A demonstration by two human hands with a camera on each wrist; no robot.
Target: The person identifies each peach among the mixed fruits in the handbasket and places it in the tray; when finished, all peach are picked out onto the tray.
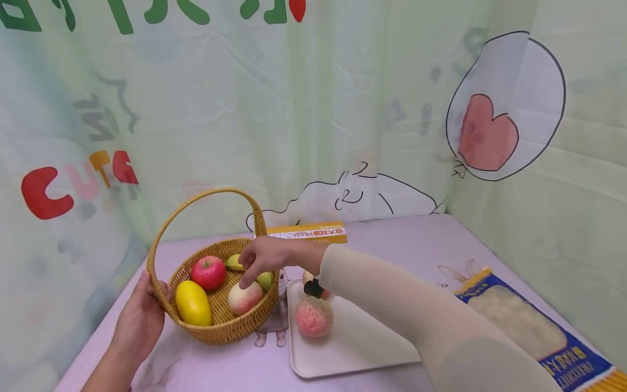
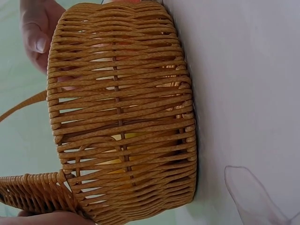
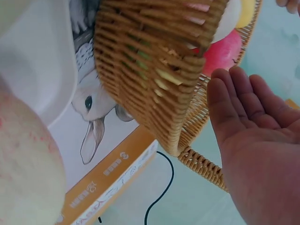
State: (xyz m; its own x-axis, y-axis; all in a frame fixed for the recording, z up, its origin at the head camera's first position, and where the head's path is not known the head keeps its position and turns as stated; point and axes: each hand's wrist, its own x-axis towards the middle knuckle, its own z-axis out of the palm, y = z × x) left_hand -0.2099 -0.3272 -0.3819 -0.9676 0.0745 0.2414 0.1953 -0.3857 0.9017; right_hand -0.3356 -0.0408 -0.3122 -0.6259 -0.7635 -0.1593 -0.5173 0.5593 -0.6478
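A wicker basket (image 1: 230,329) with a tall handle stands on the left of the table. My left hand (image 1: 142,316) grips its left side, where the handle meets the rim. Inside lie a red apple (image 1: 208,273), a yellow mango-like fruit (image 1: 193,302), a pale pink peach (image 1: 246,299), a banana (image 1: 233,263) and a partly hidden green fruit (image 1: 265,280). My right hand (image 1: 268,256) hovers over the basket's right side, thumb above the peach; whether they touch, I cannot tell. In the right wrist view its fingers (image 3: 241,96) are loosely extended and hold nothing.
Right of the basket, a pale tray (image 1: 352,354) carries a pink textured ball-like fruit (image 1: 314,317) and another item partly behind my sleeve. An orange pasta box (image 1: 313,232) lies at the back. A blue pasta bag (image 1: 529,326) lies at the right. Curtains surround the table.
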